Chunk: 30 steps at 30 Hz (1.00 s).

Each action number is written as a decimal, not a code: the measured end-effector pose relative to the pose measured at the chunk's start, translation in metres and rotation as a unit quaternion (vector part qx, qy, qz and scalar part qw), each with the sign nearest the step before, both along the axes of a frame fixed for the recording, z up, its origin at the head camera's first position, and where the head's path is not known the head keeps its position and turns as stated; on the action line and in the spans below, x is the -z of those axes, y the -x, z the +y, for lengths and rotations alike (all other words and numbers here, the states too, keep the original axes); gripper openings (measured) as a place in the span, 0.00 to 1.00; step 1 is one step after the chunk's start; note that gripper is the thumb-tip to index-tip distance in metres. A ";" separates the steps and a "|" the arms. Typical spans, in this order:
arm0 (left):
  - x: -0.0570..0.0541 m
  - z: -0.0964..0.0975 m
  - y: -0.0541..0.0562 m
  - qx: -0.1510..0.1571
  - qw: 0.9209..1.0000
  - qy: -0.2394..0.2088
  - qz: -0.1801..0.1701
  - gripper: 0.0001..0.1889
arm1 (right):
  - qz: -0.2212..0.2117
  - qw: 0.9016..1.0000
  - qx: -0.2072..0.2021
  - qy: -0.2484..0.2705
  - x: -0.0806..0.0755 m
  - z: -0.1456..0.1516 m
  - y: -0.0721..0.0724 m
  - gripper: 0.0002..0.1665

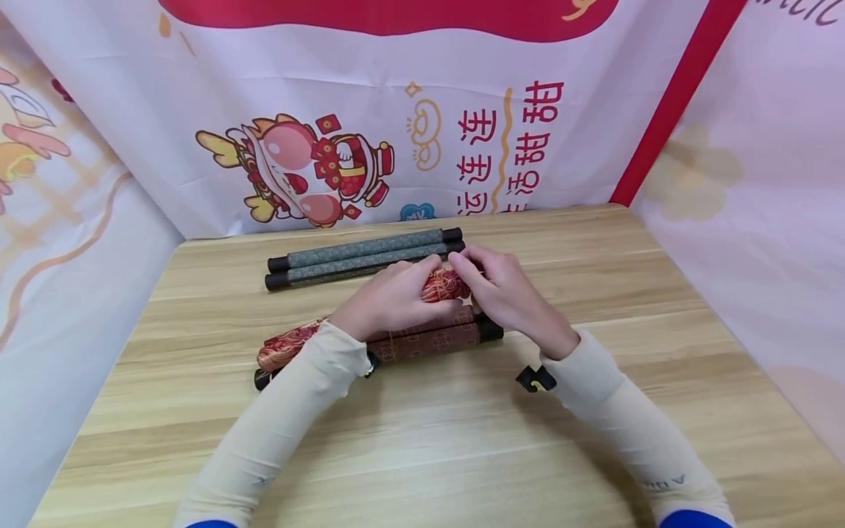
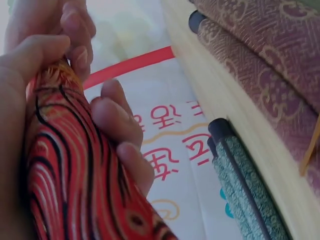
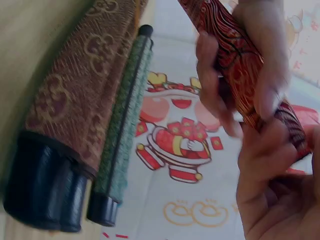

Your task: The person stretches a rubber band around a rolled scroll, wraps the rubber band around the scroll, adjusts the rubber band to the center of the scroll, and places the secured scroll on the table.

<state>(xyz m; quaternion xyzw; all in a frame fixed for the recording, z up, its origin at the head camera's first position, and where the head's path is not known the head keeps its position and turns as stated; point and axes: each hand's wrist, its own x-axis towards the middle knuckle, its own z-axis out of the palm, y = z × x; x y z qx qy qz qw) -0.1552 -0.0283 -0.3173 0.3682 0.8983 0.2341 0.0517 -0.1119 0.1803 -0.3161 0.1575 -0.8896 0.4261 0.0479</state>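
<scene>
A long red roll (image 1: 288,346) with swirling black and gold lines slants upward over the table, its middle hidden behind my left forearm and hand. My left hand (image 1: 389,301) grips it near its right end, thumb along one side and fingers curled on the other (image 2: 117,117). At that end, my right hand (image 1: 508,293) pinches the tip between thumb and fingers (image 3: 267,150). Beneath the hands lies a brown brocade scroll (image 1: 429,345) with black ends, partly covered by the left arm. Its gold flower pattern (image 3: 52,97) shows up close in the right wrist view.
Behind the hands, a pair of teal patterned rods (image 1: 366,249) with black ends lies side by side on the wooden table (image 1: 462,455). Printed cloth (image 1: 370,66) hangs at the back and both sides. An orange cord (image 2: 311,147) crosses the brown scroll.
</scene>
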 end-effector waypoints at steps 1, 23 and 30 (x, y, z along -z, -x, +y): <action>0.001 0.002 -0.001 -0.002 1.000 -0.001 0.012 0.24 | 0.005 1.000 0.016 -0.007 0.002 -0.002 0.001 0.24; 0.013 -0.004 -0.007 0.021 0.992 0.053 0.110 0.21 | 0.043 0.992 0.116 0.011 0.020 -0.007 0.010 0.13; 0.010 0.011 -0.012 -0.008 0.989 0.052 0.140 0.28 | 0.042 0.992 0.121 0.011 0.016 -0.012 0.010 0.15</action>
